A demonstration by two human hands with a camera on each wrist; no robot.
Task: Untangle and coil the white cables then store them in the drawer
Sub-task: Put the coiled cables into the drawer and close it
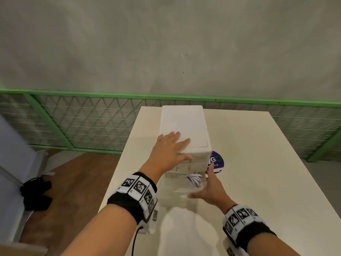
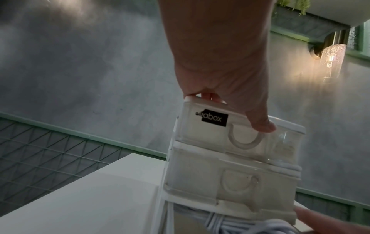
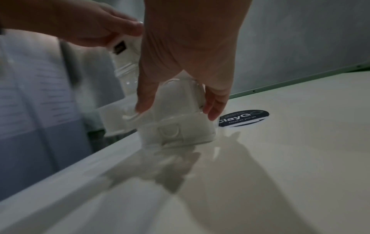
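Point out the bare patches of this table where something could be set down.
The table is bare right of the drawer unit, beyond the purple sticker, and along its near edge. It is crowded around the open drawer, where the right hand and left hand work.

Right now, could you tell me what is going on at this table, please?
A person is putting white cables away in a small drawer unit on the table. The left hand rests flat on the unit's top, steadying it. The right hand, fingers straight, is at the front of the clear bottom drawer, which stands pulled out with the cables inside.
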